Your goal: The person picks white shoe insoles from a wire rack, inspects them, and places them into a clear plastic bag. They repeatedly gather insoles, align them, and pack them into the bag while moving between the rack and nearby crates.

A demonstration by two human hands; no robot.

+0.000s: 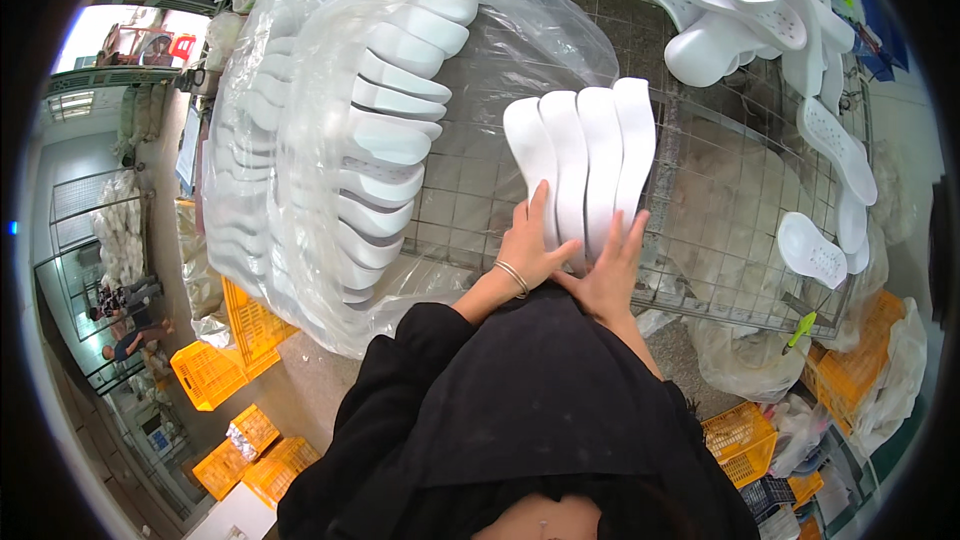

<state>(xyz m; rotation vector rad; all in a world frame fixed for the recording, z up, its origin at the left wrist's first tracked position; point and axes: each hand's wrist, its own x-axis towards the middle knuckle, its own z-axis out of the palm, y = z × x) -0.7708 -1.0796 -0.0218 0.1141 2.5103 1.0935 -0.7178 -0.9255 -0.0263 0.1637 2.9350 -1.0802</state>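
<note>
Several white shoe insoles (588,155) stand side by side in a short row in front of me, their far ends fanned slightly apart. My left hand (537,248) grips the near end of the row from the left, its index finger stretched along the outer insole. From the right, my right hand (608,278) holds the same near end, with fingers spread over the insoles. The two thumbs come close together at the bottom of the row. A big clear plastic bag (310,120) lies left of the hands, with many nested white insoles (385,145) stacked inside.
The work surface is a wire-mesh table (700,230). Loose perforated insoles (740,10) heap at its far right, and a single insole (810,250) lies by its right edge. Yellow crates (740,440) stand below on both sides. A green clip-like object (800,330) sits at the near right corner.
</note>
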